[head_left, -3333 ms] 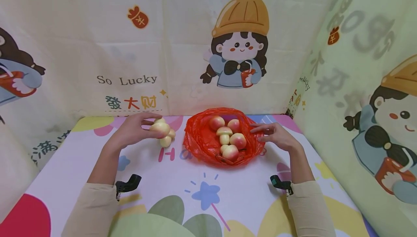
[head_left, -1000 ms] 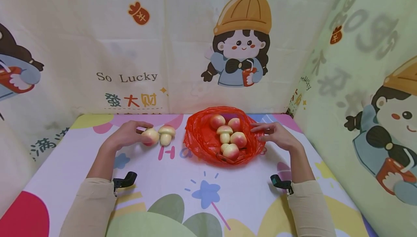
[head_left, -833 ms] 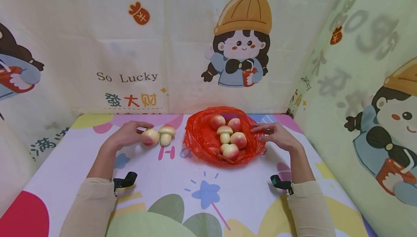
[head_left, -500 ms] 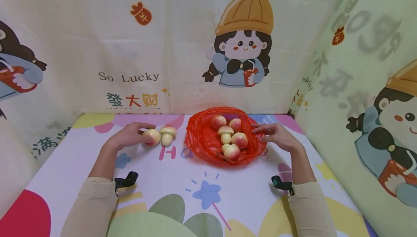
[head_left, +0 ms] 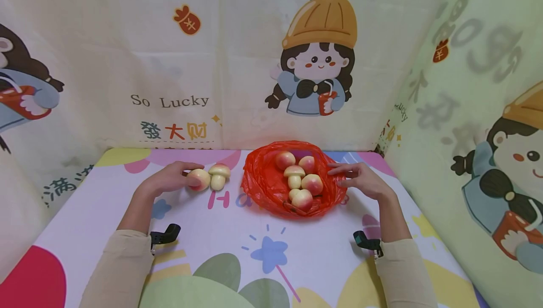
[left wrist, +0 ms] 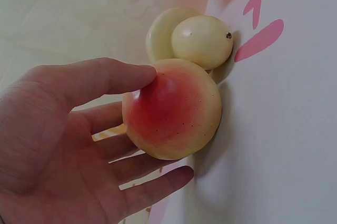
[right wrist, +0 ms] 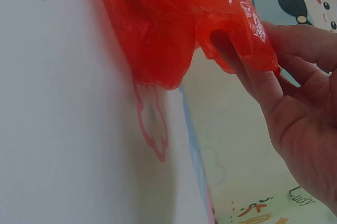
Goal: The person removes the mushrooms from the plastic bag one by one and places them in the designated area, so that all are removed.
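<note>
At the left, on the far part of the table (head_left: 322, 261), the left hand (head_left: 171, 176) has hold of the first mushroom (head_left: 198, 179), its thumb laid on the red-blushed cap and its fingers spread behind, the grip about as wide as the cap itself. Whether the table takes any of that mushroom's weight I can't say. Close at its right is the second mushroom (head_left: 218, 176), touching it or nearly so, cap to the far side, stem to the near side, with no hand on it. Past a gap, right of the middle, sits the red bag (head_left: 259, 195), mouth up and spread wide, with five mushrooms (head_left: 312, 184) inside. Farthest right, the right hand (head_left: 366, 181) holds the bag's right rim in a narrow pinch, a fingertip showing dark through the thin plastic. To my eye, the step in hand is handling the first mushroom while the bag is held open; set down or taken up, I can't tell which. The next move calls for care from the left hand: ease the thumb off without nudging the second mushroom, or firm the grip and lift clear of it, the right hand steadying the rim meanwhile
</note>
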Available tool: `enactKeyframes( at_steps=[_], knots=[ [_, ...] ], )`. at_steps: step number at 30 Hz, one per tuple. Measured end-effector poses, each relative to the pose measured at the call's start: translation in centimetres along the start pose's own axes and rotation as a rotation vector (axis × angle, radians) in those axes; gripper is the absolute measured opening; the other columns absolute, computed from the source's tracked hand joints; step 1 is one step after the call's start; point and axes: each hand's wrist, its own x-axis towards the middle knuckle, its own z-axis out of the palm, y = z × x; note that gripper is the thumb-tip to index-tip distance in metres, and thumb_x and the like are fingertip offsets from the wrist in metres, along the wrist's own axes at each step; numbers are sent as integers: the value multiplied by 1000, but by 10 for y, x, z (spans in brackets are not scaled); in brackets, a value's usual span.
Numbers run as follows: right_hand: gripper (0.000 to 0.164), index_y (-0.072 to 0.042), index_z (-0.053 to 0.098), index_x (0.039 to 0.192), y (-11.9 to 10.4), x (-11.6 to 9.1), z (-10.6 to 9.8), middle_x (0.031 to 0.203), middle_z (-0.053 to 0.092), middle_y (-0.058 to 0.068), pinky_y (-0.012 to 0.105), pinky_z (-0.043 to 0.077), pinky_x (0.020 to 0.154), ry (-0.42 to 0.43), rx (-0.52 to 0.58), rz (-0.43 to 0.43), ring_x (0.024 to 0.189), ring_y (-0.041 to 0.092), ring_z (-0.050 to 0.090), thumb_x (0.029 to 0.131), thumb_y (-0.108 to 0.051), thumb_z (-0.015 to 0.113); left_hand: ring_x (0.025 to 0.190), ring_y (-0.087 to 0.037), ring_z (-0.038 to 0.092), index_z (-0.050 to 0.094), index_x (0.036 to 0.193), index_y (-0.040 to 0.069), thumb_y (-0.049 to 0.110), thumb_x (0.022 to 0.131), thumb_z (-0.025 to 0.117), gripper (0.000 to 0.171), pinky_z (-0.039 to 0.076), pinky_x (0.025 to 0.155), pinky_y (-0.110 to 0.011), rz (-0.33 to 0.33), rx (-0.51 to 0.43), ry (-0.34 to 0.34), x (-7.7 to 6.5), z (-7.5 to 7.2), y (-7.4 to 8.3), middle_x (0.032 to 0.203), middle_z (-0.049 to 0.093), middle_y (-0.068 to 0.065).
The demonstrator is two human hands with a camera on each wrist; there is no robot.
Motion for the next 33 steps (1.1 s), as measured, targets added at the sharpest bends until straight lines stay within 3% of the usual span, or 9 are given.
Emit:
enactKeyframes(
  at_steps=[26, 33],
  knots=[
    [34, -7, 75, 126, 1, 1, 0, 155, 55, 13, 30, 60, 93, -12, 20, -18, 147, 43, 39, 92, -5, 71, 129, -39, 56, 49, 154, 7, 40, 95, 73, 72, 48, 106, -61, -7, 10, -12, -1, -2, -1, 149, 57, -19],
    [35, -7, 75, 126, 1, 1, 1, 155, 55, 13, 30, 60, 93, -13, 27, -19, 147, 43, 40, 92, -5, 70, 135, -44, 52, 47, 156, 9, 43, 95, 73, 75, 46, 107, -65, -40, 6, -20, -3, -3, 1, 154, 51, -20]
  ],
)
